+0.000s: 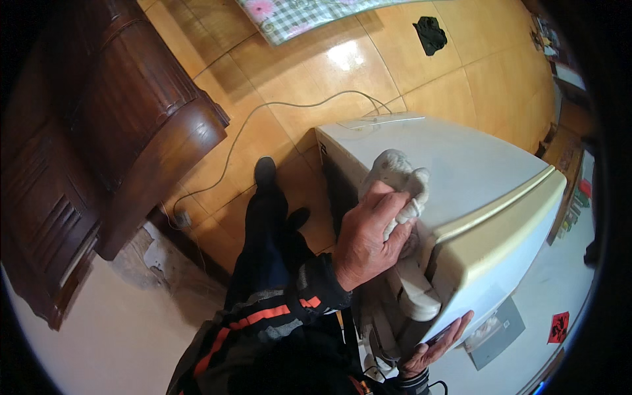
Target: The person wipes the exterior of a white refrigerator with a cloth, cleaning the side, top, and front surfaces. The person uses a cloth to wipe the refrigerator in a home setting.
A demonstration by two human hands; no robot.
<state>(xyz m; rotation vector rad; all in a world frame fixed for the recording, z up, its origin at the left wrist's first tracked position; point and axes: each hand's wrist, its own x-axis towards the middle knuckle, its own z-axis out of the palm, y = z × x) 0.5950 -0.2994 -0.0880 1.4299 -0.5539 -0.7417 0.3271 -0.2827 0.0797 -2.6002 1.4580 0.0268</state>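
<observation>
My left hand (373, 232) grips a bunched white cloth (395, 170) against the near edge of a large white appliance (439, 163), which looks like a refrigerator. A cream-coloured trim (493, 222) runs along its front edge. Lower right, my right hand (439, 345) rests with its fingers spread along the edge of the appliance's white front panel (498, 276). Between the two hands is a pale rounded part (417, 296) in shadow; what it belongs to I cannot tell.
Dark carved wooden furniture (143, 118) stands at the left. A grey cable (291, 104) loops over the tiled floor (316, 74) beside my feet. A table with a checked floral cover (306, 17) is at the top. A black cloth-like item (431, 35) lies on the tiles.
</observation>
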